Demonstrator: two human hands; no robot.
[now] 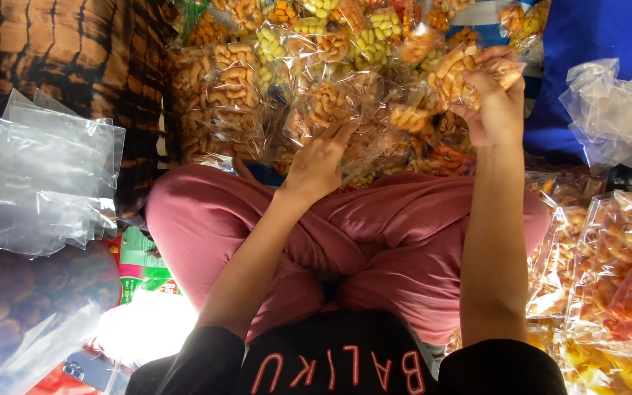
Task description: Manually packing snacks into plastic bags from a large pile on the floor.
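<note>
My right hand [495,99] is raised and shut on a small clear bag of orange snack pieces [456,73], gripping it at its top right. My left hand [321,161] reaches forward with fingers spread, its fingertips resting on a clear snack packet [330,102] in the pile of filled packets [272,73] in front of my crossed legs in pink trousers [374,234]. The pile holds brown, orange and yellow-green snacks.
A stack of empty clear plastic bags [34,183] lies at the left, above a big bag of round brown snacks [9,307]. More empty bags [616,110] rest on blue cloth [579,44] at the right. Filled orange snack bags [616,271] crowd the lower right.
</note>
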